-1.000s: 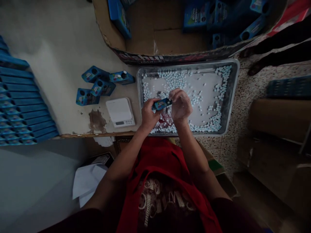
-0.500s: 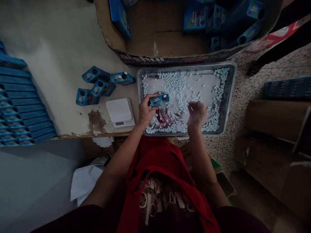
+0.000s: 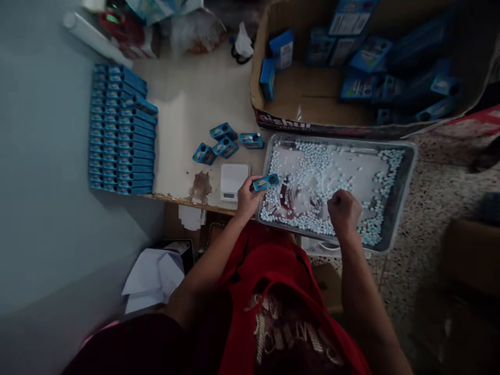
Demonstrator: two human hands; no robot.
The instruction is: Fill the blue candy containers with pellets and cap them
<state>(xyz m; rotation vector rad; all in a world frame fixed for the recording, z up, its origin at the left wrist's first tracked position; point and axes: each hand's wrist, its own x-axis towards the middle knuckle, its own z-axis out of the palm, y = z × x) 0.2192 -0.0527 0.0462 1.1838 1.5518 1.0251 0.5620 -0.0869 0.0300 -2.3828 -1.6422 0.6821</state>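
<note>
A pale, smooth worktop [image 3: 179, 109] with a chipped wooden edge carries a cardboard carton [image 3: 324, 111], rough-rimmed and partly filled with blue boxes. Against it sits a shallow rectangular tray [image 3: 401, 219], grey-rimmed with rounded corners. At far left rises a tight stack of blue boxes [image 3: 123, 135]; a flat white scale [image 3: 234, 178] lies just beside the tray. The person's right hand [image 3: 344, 212] is curled into a fist above the tray; whether it holds anything cannot be told. The left hand [image 3: 247, 197] grips one end of a small blue box [image 3: 262, 184], over the tray's left side, its printed face showing a dark round spot. Small, rounded, pale-blue pellets [image 3: 318, 159] litter the tray.
</note>
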